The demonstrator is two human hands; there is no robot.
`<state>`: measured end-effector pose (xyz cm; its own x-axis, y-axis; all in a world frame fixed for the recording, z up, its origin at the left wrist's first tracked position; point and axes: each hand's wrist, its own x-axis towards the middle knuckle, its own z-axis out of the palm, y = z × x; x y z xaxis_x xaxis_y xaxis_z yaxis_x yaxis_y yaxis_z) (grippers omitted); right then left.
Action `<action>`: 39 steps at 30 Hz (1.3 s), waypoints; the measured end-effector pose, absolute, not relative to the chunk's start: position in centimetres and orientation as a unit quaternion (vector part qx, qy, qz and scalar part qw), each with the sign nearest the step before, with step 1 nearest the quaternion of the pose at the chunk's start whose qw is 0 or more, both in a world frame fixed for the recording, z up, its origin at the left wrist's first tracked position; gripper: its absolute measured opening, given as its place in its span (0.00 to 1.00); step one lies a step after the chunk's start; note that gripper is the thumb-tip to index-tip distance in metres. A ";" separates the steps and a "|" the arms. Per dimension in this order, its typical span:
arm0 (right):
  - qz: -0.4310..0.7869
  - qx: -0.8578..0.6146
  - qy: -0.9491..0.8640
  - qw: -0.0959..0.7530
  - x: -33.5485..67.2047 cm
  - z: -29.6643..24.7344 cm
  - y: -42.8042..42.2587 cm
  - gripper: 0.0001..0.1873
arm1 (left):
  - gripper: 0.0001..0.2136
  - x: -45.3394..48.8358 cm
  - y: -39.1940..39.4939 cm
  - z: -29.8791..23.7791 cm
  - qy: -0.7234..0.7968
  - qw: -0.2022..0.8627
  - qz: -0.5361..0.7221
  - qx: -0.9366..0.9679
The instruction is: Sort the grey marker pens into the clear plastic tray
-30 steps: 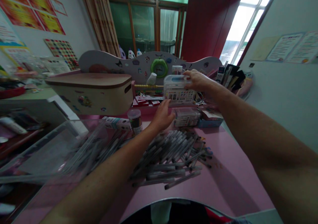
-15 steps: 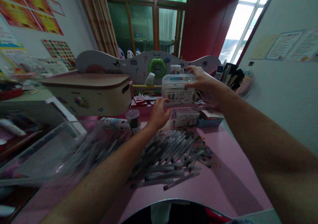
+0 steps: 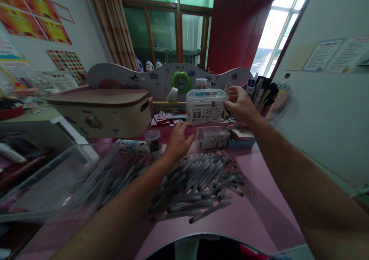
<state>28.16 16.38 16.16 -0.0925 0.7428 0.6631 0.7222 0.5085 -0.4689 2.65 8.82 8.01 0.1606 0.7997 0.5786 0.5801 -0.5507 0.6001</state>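
Note:
An upright clear plastic case (image 3: 205,112) with a carry handle and a printed label stands on the raised back ledge. Just right of its edge is my right hand (image 3: 241,103), thumb and fingers apart, holding nothing. My left hand (image 3: 179,140) hovers in front of the ledge with its fingers loosely spread and nothing in them. Beside that hand, on the right, lies a second clear box (image 3: 212,138) with pens or markers inside. A clear round tub (image 3: 154,141) stands to its left. Below both hands, many loose pens (image 3: 203,171) lie heaped on the pink desk (image 3: 259,198).
A large clear bin (image 3: 54,183) with more pens sits at left, tilted. Behind it is a lidded storage box (image 3: 106,114). A blue carton (image 3: 241,139) rests at right. On the ledge are a mug (image 3: 201,83), a green clock (image 3: 181,82) and a white bottle (image 3: 172,94).
My right hand has moved off the top right of the upright case to the space beside it. My left hand has barely shifted. The view has tilted slightly.

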 end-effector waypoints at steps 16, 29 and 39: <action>0.157 -0.483 -0.849 0.145 25.2 7.9 4.9 0.11 | 0.08 -3.1 -2.1 5.8 0.508 0.124 0.212 0.826; 0.043 -0.390 -0.919 0.046 15.7 3.6 2.1 0.11 | 0.08 -3.5 -0.9 3.0 0.571 0.102 0.332 0.744; 0.005 -0.383 -0.918 0.107 15.7 2.6 3.5 0.09 | 0.08 -3.8 -1.0 1.1 0.534 0.110 0.372 0.751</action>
<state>15.71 3.46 2.60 -0.6840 0.7036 0.1925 0.7016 0.7068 -0.0905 -3.81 -0.97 1.11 0.1538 0.8841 0.4412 0.7198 -0.4062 0.5630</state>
